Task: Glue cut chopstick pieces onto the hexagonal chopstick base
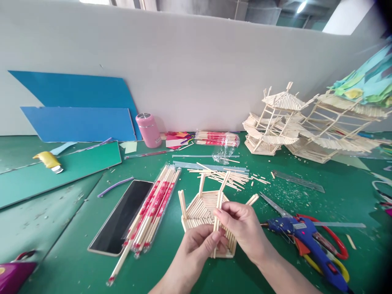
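Observation:
A six-sided platform (192,208) built of wooden sticks lies in front of me, with short pairs of sticks standing up at several corners. My right hand (245,226) pinches an upright pair of wooden sticks (219,201) between thumb and fingers at the platform's near side. Lower down, my left hand (200,247) closes its thumb and fingers around the same sticks. My fingers hide the lower ends, so I cannot tell whether they touch the platform. Just right of my right hand rests a blue glue gun (306,234).
Scissors (277,206) lie by the glue gun. Loose cut sticks (229,177) lie behind the platform. Left of it are packed chopsticks (153,208) and a phone (122,218). Stick pagodas (280,102) stand back right. A pink canister (148,130) and blue boards (82,124) stand behind.

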A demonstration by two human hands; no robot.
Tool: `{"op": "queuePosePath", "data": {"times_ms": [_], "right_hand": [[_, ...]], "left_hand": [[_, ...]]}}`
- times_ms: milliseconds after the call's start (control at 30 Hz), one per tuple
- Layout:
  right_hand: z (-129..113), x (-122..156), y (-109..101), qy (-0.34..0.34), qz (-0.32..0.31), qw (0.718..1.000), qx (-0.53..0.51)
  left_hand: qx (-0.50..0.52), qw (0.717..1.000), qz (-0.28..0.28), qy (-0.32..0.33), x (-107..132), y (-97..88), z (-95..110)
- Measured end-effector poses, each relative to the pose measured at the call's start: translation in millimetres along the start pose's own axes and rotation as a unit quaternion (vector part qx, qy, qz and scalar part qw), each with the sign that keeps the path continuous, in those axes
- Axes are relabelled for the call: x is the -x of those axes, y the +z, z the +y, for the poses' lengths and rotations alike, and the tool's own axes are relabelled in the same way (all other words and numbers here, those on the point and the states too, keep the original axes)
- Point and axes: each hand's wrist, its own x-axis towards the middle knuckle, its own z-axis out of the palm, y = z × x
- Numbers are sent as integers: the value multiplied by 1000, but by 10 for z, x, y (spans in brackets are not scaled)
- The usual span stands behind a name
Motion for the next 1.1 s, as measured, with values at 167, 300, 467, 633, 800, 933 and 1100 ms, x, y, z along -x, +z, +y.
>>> {"op": "queuePosePath", "data": {"times_ms": [167, 300, 467, 633, 800, 933, 1100], "right_hand": [[23, 3, 19, -20, -2, 1000, 9], [35, 2, 15, -31, -23, 999, -31], [141, -20, 6, -2, -18, 983, -181], [228, -22, 8, -4, -16, 963, -269], [188, 16, 44, 2, -6, 960, -281], [143, 25, 63, -1, 3, 961, -277], [166, 14, 74, -6, 13, 965, -261]], "left_hand": [[87, 996, -3, 0, -52, -17, -168], [136, 990, -27, -3, -93, -67, -260], [170, 982, -76, -33, -90, -125, -256], [156, 979, -95, -87, -41, -133, -160], [156, 977, -109, -94, -38, -137, -151], [157, 977, -108, -95, -45, -146, -172], [157, 977, -114, -87, -65, -164, -204]]}}
